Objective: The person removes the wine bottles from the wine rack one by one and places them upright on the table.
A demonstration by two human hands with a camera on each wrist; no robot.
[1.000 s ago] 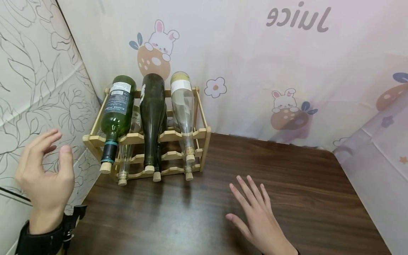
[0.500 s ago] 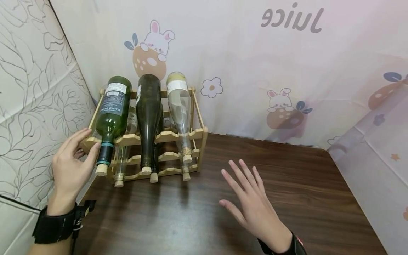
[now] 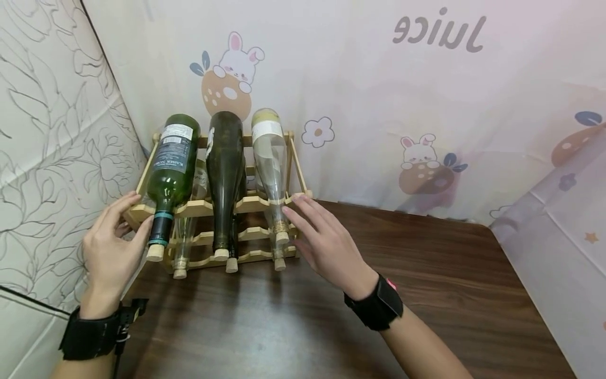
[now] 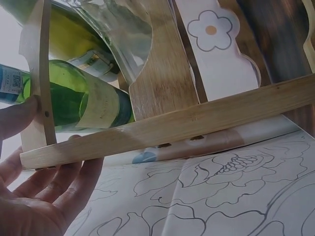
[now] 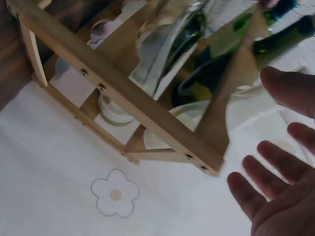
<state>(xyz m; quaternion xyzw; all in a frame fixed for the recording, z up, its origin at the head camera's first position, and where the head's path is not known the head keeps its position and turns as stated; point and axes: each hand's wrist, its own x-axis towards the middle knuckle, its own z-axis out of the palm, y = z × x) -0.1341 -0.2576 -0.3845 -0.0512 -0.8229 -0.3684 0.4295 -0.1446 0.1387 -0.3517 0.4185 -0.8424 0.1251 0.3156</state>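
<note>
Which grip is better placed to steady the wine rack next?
Left, probably: the left grip pinches the wooden wine rack at one front corner; the right grip is near the other, holding nothing.

From here I read "KAISER" on the label (image 3: 171, 152) of the green bottle (image 3: 167, 185) at the rack's (image 3: 198, 208) left edge, mirrored "Juice" (image 3: 439, 30) on the backdrop (image 3: 369, 105).

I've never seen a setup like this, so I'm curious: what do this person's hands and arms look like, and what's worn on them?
The left hand and right hand are gloveless; the visible forearms are sleeveless. The left wrist wears a broad black wristband, with a small black attachment and cable. The right wristband, also black, shows a pinkish-red spot.
</note>
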